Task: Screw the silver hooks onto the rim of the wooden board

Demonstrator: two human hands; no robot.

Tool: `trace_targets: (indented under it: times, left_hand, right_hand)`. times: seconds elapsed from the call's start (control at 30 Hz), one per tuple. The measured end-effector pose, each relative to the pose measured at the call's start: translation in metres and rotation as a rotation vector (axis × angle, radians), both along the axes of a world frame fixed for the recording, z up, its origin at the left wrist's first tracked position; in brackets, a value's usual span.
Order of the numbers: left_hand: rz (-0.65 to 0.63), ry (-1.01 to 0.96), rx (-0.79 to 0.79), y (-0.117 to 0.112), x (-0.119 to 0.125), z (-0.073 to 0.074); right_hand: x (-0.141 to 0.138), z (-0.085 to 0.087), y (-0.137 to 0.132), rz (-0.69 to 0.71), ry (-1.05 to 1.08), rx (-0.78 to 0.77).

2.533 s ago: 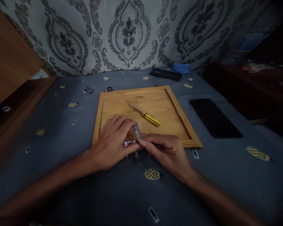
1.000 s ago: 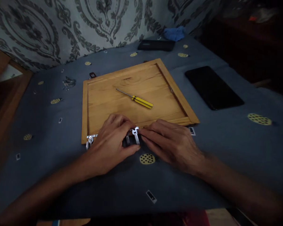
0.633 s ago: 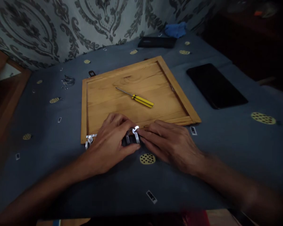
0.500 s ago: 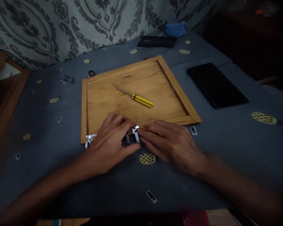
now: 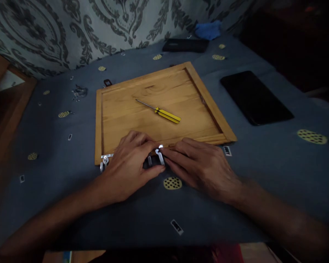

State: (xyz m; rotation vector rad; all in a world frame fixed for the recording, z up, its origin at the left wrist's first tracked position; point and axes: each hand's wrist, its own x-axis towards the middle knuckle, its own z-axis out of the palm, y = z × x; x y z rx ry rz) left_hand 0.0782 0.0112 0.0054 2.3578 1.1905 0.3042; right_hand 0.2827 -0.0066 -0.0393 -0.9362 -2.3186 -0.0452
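Observation:
A wooden framed panel point(image 5: 150, 95), like a cabinet door, lies on the blue cloth. At its near edge my left hand point(image 5: 131, 164) is closed, thumb and fingers around a shiny metal hinge point(image 5: 160, 157). My right hand point(image 5: 203, 166) lies against the hinge's right side, its fingers pressed together with the tips at the metal; their exact grip is partly hidden. A second metal hinge point(image 5: 105, 159) sits at the panel's near left corner, left of my left hand. On the panel rests a screwdriver point(image 5: 167, 115) with a yellow and black handle.
Small metal pieces point(image 5: 80, 91) lie in a heap left of the panel, and a brown loop-shaped piece point(image 5: 107, 83) at its far edge. A black tablet-like slab point(image 5: 256, 98) is on the right. Further back are a dark flat case point(image 5: 185, 45) and a blue cloth point(image 5: 207, 30).
The view has shifted slightly, so things on the table appear a little further right and higher. Both hands keep nearly the same hold at the hinge.

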Motion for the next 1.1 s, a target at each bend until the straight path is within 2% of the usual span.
trace_targets:
  times: [0.47,0.73,1.1]
  left_hand:
    - [0.022,0.051,0.0,0.0004,-0.0012,-0.0016]
    - [0.047,0.105,0.025,0.0001,0.0028,0.0]
    - [0.066,0.111,0.015,0.0006,0.004,0.0012]
  right_hand:
    - [-0.0054,0.0046,-0.0045,-0.047,-0.145,0.068]
    - [-0.0088,0.0052,-0.0088,-0.09,-0.207,0.049]
    - [-0.008,0.0022,-0.0087,-0.094,-0.21,0.057]
